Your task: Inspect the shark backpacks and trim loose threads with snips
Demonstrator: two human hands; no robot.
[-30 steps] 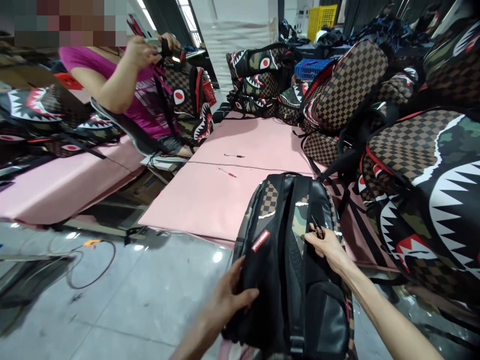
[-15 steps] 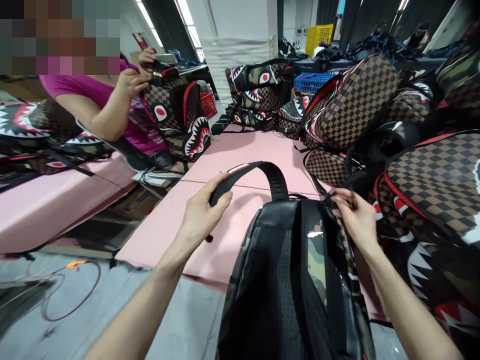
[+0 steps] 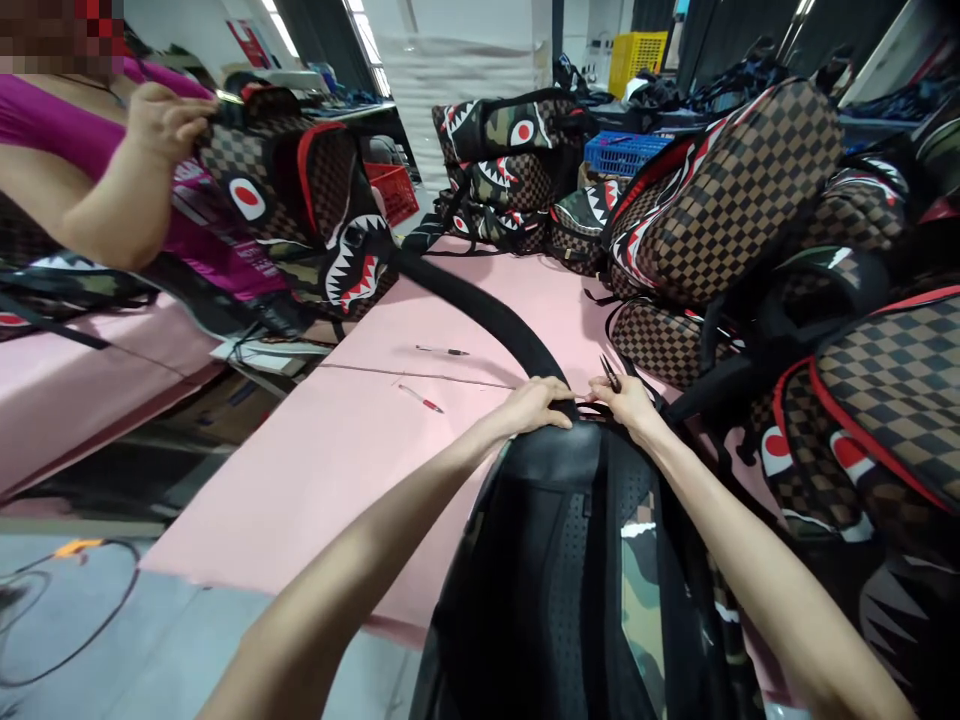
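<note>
A black-backed backpack (image 3: pixel 551 470) with camouflage trim stands before me, its padded back toward me. My left hand (image 3: pixel 536 405) is closed over its top edge at the base of a shoulder strap (image 3: pixel 480 310). This black strap stretches away to the far left across the table. Close beside it, my right hand (image 3: pixel 626 400) pinches at the top seam, fingertips almost meeting the left ones. Dark pointed thread snips (image 3: pixel 610 374) stick up from that right hand. What the fingertips pinch is too small to make out.
Two pens, a black one (image 3: pixel 442 350) and a red one (image 3: pixel 421 399), lie on the pink table (image 3: pixel 300 480). Checkered shark-face backpacks (image 3: pixel 735 200) crowd the right side and back. At left, a co-worker (image 3: pixel 150 190) handles another backpack (image 3: pixel 300 190).
My left hand has released the strap's upper part and moved right to its base; the strap now extends away. My right hand has moved left to the backpack's top. Two pens have come into sight.
</note>
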